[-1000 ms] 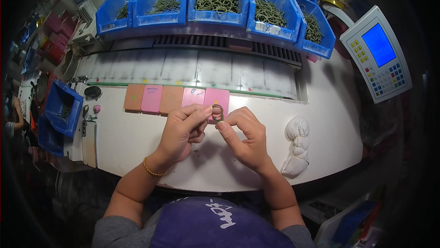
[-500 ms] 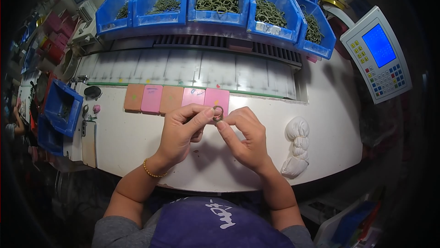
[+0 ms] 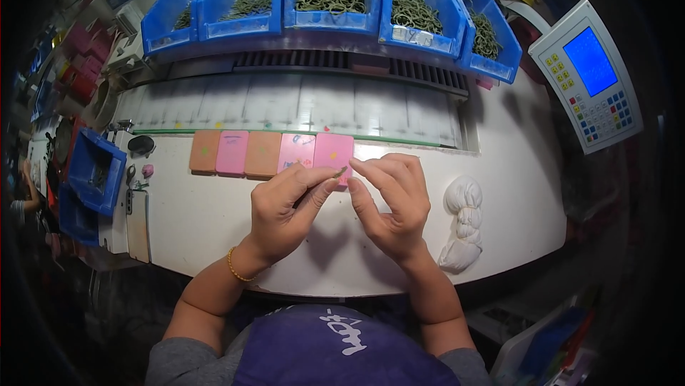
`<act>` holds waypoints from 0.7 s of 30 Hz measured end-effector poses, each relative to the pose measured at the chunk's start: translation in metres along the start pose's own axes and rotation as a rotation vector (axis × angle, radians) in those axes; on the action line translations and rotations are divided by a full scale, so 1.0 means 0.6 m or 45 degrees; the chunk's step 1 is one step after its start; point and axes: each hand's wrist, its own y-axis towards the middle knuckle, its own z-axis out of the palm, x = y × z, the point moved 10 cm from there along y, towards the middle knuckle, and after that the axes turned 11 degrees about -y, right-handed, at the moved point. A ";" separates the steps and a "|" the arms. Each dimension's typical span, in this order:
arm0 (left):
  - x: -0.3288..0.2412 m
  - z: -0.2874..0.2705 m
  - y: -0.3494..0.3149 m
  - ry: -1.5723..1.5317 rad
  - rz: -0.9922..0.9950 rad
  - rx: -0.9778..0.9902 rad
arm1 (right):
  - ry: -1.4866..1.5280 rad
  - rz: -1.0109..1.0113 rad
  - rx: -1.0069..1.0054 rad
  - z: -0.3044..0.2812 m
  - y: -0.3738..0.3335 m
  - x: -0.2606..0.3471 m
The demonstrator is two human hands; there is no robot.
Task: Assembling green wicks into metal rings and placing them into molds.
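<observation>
My left hand (image 3: 287, 206) pinches a small dark green ring (image 3: 342, 172) between thumb and forefinger. The ring is tilted nearly edge-on and partly covered by the fingertips. Just to its right, my right hand (image 3: 397, 204) has thumb and forefinger apart with nothing between them. Both hands hover over the white table (image 3: 214, 222). Behind the fingertips lies a bright pink slab (image 3: 334, 146), the rightmost of a row of flat pink and orange-brown blocks (image 3: 262, 153).
Blue bins (image 3: 332, 21) with similar green rings stand along the back. A cloth-wrapped white bundle (image 3: 464, 222) lies right, below a keypad device with a blue screen (image 3: 591, 65). A phone-like slab (image 3: 138, 225) and a black mouse-like object (image 3: 141, 145) lie left.
My right hand has let go of the ring and moved slightly right, its fingers parting. The ring has turned from face-on to nearly edge-on in my left hand.
</observation>
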 end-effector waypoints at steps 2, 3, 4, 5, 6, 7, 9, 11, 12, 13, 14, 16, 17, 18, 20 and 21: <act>-0.016 0.001 0.001 0.026 0.190 -0.053 | -0.017 -0.021 -0.018 -0.002 0.000 0.003; -0.013 0.001 0.001 0.024 0.189 -0.050 | -0.026 -0.032 -0.020 -0.003 -0.001 0.005; -0.014 0.002 0.000 0.045 0.209 -0.045 | -0.036 -0.043 -0.023 -0.003 -0.001 0.006; -0.016 0.003 0.000 0.067 0.228 -0.041 | -0.035 -0.041 -0.023 -0.003 -0.001 0.005; -0.017 0.003 0.000 0.068 0.227 -0.039 | -0.040 -0.046 -0.028 -0.003 -0.001 0.006; -0.018 0.004 0.000 0.080 0.236 -0.038 | -0.044 -0.051 -0.033 -0.003 -0.001 0.006; -0.020 0.003 -0.001 0.090 0.245 -0.036 | -0.048 -0.053 -0.040 -0.004 0.000 0.006; -0.014 0.009 -0.003 0.157 0.167 0.039 | -0.053 -0.056 -0.047 -0.005 0.000 0.007; -0.014 0.009 -0.003 0.155 0.168 0.041 | -0.054 -0.054 -0.049 -0.005 -0.001 0.006; -0.017 0.011 -0.002 0.157 0.184 0.041 | -0.055 -0.052 -0.051 -0.006 -0.001 0.006; -0.019 0.010 -0.002 0.164 0.199 0.039 | -0.052 -0.052 -0.051 -0.005 -0.001 0.006; -0.022 0.010 -0.002 0.179 0.214 0.041 | -0.051 -0.061 -0.054 -0.004 0.000 0.008; -0.024 0.011 -0.002 0.188 0.231 0.046 | -0.052 -0.061 -0.054 -0.005 0.000 0.008; -0.023 0.011 -0.002 0.186 0.231 0.046 | -0.054 -0.059 -0.055 -0.005 0.000 0.007; -0.022 0.012 -0.003 0.181 0.249 0.047 | -0.056 -0.058 -0.056 -0.006 0.000 0.007; -0.022 0.012 -0.002 0.181 0.249 0.047 | -0.051 -0.049 -0.052 -0.006 0.000 0.006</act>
